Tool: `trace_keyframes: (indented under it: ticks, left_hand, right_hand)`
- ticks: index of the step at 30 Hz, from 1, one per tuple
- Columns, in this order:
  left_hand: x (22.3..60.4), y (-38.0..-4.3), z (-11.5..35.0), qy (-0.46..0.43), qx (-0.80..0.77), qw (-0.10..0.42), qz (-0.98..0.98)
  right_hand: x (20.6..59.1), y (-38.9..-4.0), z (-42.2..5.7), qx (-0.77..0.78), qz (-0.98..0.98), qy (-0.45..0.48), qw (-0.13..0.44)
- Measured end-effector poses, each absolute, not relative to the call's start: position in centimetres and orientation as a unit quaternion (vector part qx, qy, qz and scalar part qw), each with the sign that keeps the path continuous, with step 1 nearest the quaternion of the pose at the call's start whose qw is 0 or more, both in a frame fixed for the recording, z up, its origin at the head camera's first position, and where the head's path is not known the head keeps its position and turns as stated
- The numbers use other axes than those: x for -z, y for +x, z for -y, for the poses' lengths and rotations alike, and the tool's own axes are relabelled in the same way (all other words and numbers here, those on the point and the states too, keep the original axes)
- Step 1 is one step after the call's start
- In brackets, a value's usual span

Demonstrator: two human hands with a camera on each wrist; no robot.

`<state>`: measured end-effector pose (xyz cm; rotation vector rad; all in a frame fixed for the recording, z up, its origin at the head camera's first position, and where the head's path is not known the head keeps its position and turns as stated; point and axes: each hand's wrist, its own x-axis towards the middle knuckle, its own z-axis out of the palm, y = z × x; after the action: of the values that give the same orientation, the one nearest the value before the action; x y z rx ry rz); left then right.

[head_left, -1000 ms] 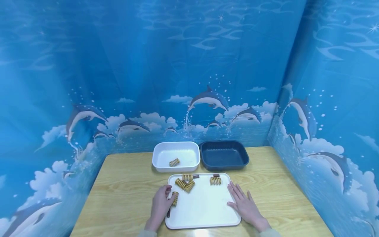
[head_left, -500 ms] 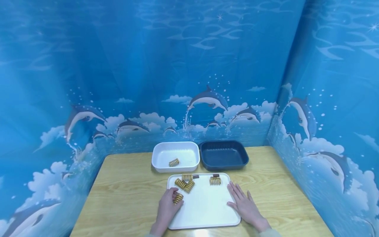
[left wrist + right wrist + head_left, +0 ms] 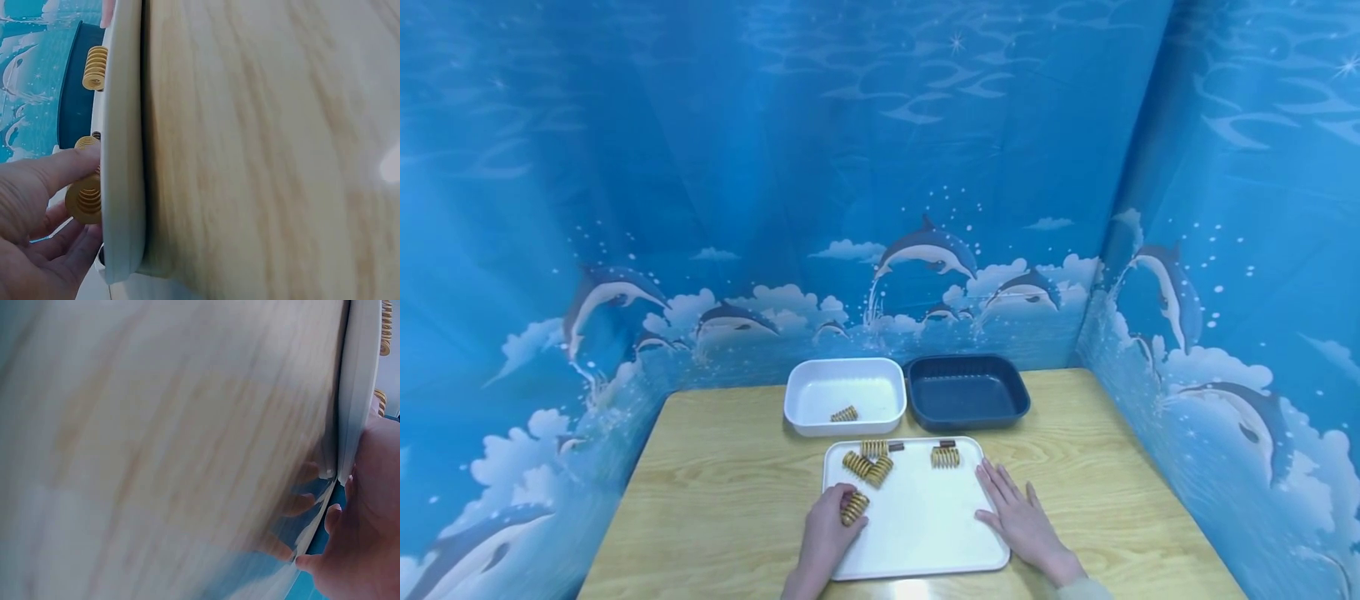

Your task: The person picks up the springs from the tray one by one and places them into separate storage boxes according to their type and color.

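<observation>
My left hand (image 3: 831,529) grips a yellow coil spring (image 3: 854,507) over the left side of a white tray (image 3: 925,533). In the left wrist view, the thumb lies above this spring (image 3: 84,203) and the fingers curl below it, its hollow end facing the camera. Three more yellow springs (image 3: 880,472) lie together at the tray's upper left, beside a small dark brown cylinder (image 3: 897,447). Another spring (image 3: 945,457) and a second brown cylinder (image 3: 947,443) sit at the upper right. My right hand (image 3: 1018,521) rests with extended fingers on the tray's right edge.
Behind the tray stand a white bin (image 3: 805,430) with one spring (image 3: 844,414) in it and a dark blue bin (image 3: 1018,404) to its right. All are on a wooden table (image 3: 722,475) backed by a blue dolphin curtain (image 3: 760,167).
My left hand has moved right with the spring, which has turned, and a dark piece by the tray's left edge is now hidden. The spring in the white bin has shifted slightly. The right hand stays.
</observation>
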<state>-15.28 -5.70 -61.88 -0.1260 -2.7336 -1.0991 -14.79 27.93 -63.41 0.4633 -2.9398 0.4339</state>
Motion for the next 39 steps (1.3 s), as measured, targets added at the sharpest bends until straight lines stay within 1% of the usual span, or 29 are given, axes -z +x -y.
trace_keyframes:
  ticks: [3, 17, 26, 33, 39]
  left_hand:
    - [61.8, -15.3, 5.7, -0.05, 0.371, 0.111, 0.921]
    - [59.9, -17.2, 5.7, -0.034, 0.373, 0.133, 0.918]
    - [59.1, -18.0, 5.8, -0.013, 0.375, 0.101, 0.921]
    - [58.4, -18.5, 6.2, -0.023, 0.387, 0.102, 0.916]
    - [58.0, -19.2, 6.4, -0.014, 0.388, 0.089, 0.917]
  right_hand:
    - [63.2, -14.7, -27.9, -0.146, 0.975, 0.154, 0.067]
    - [63.2, -14.7, -27.9, -0.148, 0.975, 0.154, 0.068]
    - [63.2, -14.7, -27.9, -0.149, 0.974, 0.154, 0.068]
    - [63.3, -14.7, -27.9, -0.15, 0.973, 0.158, 0.074]
    - [63.3, -14.7, -28.0, -0.15, 0.973, 0.159, 0.076]
